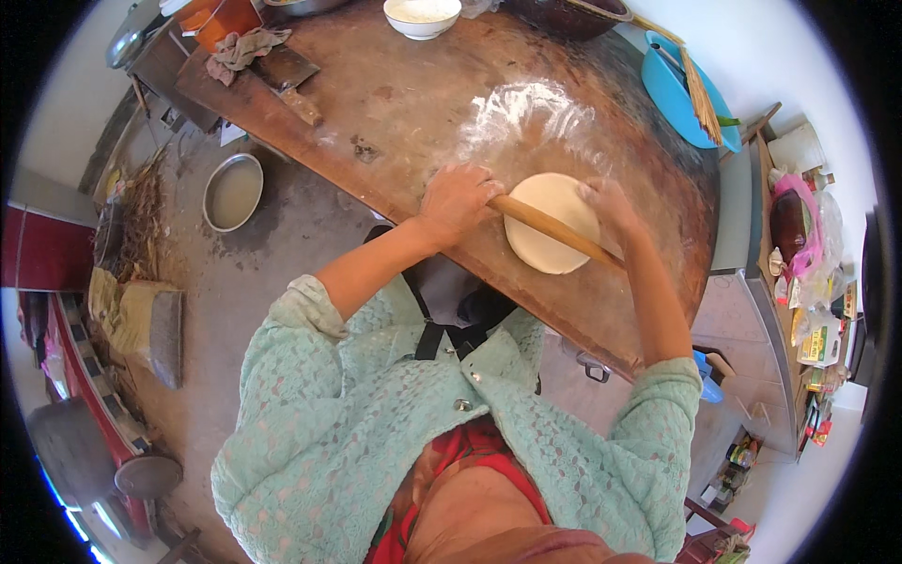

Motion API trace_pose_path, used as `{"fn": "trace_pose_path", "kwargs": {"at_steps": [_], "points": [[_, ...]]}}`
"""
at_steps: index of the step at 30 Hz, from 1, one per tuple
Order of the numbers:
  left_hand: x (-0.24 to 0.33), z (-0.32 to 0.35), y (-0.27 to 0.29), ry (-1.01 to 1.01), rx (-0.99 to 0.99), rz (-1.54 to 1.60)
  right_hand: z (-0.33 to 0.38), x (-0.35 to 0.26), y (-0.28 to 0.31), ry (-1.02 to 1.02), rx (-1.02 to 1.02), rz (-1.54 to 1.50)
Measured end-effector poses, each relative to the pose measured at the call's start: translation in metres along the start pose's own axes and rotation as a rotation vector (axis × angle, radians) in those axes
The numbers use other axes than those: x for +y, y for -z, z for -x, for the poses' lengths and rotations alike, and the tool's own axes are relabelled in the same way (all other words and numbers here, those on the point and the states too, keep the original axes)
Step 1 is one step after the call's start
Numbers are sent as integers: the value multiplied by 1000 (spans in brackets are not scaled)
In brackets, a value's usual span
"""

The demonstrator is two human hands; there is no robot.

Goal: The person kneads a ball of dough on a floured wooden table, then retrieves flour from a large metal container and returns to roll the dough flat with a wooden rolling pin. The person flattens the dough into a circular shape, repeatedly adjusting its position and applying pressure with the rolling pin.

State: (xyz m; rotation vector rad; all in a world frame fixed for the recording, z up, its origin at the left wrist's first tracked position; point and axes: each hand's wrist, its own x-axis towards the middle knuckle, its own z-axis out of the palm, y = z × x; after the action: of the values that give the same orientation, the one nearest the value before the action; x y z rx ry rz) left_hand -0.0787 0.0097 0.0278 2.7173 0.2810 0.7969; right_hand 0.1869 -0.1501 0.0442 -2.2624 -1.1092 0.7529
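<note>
A round, flat sheet of dough (545, 249) lies on the brown wooden table near its front edge. Across it slants a wooden rolling pin (550, 224). My left hand (458, 201) is closed around the pin's left end, just left of the dough. At the dough's right edge is my right hand (611, 205), its fingertips against the rim; its fingers are blurred, so their grip is unclear. The pin's right end runs toward my right forearm, which hides part of it. White flour (526, 108) is scattered on the wood beyond the dough.
A white bowl (422, 19) of pale powder stands at the table's far side. A cleaver (287, 75) and a crumpled cloth (246, 52) lie far left. At the far right are a blue basin (662, 94) and a straw brush (700, 99). A metal basin (213, 209) sits on the floor.
</note>
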Motion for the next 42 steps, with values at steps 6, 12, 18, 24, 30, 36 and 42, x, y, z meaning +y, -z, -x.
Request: {"fn": "trace_pose_path", "kwargs": {"at_steps": [6, 12, 18, 24, 30, 36, 42], "points": [[10, 18, -3, 59, -77, -29, 94, 21, -21, 182, 222, 579], [6, 1, -10, 53, -190, -165, 93, 19, -38, 204, 349, 636], [-41, -85, -46, 280, -251, -339, -28, 14, 1, 28, 417, 638], [-27, -55, -27, 250, -325, -231, 16, 19, -22, 86, 328, 600], [14, 8, 9, 132, -317, -23, 121, 16, -62, 208, 351, 543], [-36, -100, -53, 183, -214, -272, 13, 15, -13, 68, 449, 554], [-52, -118, -71, 328, -203, -285, -25, 21, 3, 10, 554, 769]]}}
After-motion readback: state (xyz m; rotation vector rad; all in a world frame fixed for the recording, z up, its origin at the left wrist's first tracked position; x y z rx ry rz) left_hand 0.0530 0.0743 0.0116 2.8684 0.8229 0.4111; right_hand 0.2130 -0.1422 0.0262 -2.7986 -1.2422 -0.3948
